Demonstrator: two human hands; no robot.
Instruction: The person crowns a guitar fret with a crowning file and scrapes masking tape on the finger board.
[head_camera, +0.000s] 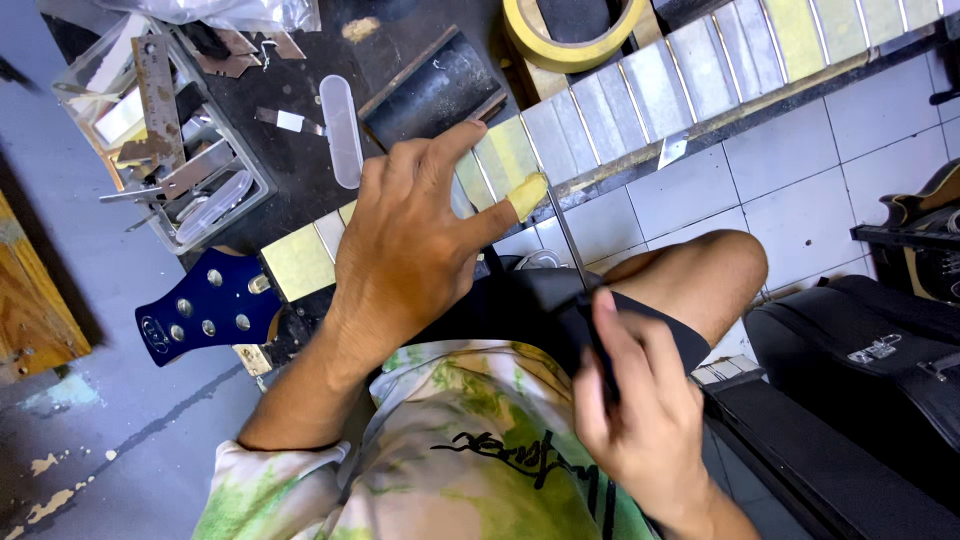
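Head view, left hand: The left hand (405, 240) lies flat and spread on the guitar neck (640, 95). Its grip is wide open and holds nothing; it only presses down. The thumb tip touches a bit of yellow tape (527, 193) at the neck's near edge.
Head view, right hand: The right hand (635, 400) has its grip closed round the dark handle of a thin metal tool (566, 235). The shaft goes up from the hand, and its tip is right by the yellow tape and the left thumb.
Where the neck is: It runs slantwise over the desk (300, 170), from the blue headstock (205, 305) at the left up to the top right. Strips of tape cover the wood between the shiny frets. It is under the left hand and above the right hand, well apart from the right fist; only the tool tip comes near it.
What could go wrong: The tip is very close to the thumb. I think that if the tool slips, it could poke the thumb or scratch the neck edge. If the left hand lifts, the neck could wobble.
Nearby things: A tape roll (572, 35) sits above, a clear tray of tools (160, 140) at the left, a black case (860, 400) on the floor at the right.
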